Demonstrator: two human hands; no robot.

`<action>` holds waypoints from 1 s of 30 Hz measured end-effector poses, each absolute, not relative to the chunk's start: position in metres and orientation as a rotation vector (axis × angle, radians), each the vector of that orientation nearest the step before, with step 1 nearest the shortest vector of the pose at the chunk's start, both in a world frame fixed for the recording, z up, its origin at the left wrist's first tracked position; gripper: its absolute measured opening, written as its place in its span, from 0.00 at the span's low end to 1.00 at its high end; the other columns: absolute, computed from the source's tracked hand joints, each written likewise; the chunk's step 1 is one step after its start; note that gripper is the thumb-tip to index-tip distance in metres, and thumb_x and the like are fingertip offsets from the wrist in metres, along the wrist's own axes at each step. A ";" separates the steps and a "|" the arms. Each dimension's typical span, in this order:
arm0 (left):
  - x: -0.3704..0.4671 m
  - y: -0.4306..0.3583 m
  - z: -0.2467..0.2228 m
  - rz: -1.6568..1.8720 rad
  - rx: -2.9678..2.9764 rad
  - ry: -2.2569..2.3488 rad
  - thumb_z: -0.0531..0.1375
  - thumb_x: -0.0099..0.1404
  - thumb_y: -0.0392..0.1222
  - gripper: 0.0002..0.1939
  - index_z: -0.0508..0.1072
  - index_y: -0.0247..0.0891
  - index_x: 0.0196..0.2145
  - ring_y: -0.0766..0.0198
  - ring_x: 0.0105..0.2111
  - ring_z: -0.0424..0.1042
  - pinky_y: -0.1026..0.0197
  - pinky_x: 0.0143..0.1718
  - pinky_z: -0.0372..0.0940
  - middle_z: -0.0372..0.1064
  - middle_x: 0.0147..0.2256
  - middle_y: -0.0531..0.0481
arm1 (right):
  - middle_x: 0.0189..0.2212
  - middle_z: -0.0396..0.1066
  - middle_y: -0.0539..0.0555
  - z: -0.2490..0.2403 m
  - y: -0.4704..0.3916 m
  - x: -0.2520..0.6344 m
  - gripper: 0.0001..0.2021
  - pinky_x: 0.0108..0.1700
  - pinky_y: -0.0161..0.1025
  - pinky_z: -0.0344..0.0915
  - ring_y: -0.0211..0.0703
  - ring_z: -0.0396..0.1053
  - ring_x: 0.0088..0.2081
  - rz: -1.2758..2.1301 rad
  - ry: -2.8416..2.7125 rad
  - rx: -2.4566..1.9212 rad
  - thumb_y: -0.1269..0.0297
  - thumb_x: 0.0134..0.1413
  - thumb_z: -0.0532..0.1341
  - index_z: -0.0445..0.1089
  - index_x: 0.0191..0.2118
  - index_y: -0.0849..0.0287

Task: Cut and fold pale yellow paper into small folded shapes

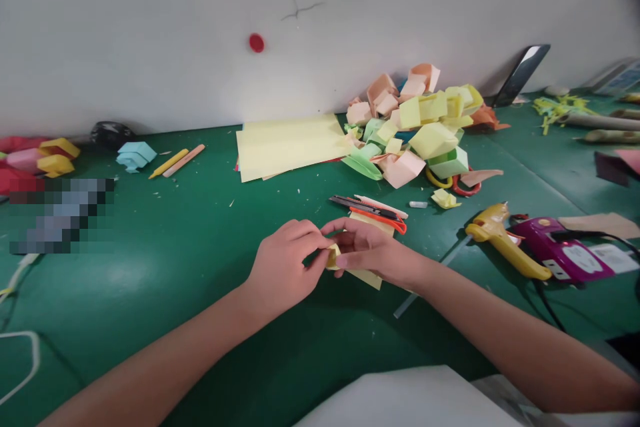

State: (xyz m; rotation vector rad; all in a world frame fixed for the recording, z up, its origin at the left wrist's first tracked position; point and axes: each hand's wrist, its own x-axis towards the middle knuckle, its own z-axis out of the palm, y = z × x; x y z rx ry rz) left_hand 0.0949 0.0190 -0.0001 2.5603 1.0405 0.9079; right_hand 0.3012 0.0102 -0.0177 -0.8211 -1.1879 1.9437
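A small folded piece of yellow paper [333,257] is pinched between my two hands, above the green table. My left hand [290,259] closes its thumb and fingers on the paper's left side. From the right, my right hand [370,251] grips the same piece, its fingers curled behind and partly hidden. Below my right hand lies a flat pale yellow paper strip [369,278]. Just beyond my fingers rest a black-and-orange utility knife [373,207] and a thin pale pink paper strip [383,205].
Folded paper shapes [435,140] are heaped against the wall, beside yellow sheets [293,145]. At right sit a yellow glue gun [510,240] with a clear glue stick and a purple power strip [570,250]. A phone [523,73] leans on the wall. A blue folded paper [136,156] stands left.
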 end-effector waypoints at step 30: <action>0.096 0.013 0.003 1.196 2.845 0.793 0.59 0.66 0.32 0.09 0.77 0.37 0.42 0.64 0.29 0.71 0.60 0.31 0.67 0.74 0.34 0.50 | 0.35 0.75 0.47 -0.014 0.008 0.303 0.26 0.39 0.32 0.71 0.33 0.73 0.35 2.069 -1.123 -0.778 0.76 0.42 0.74 0.72 0.49 0.56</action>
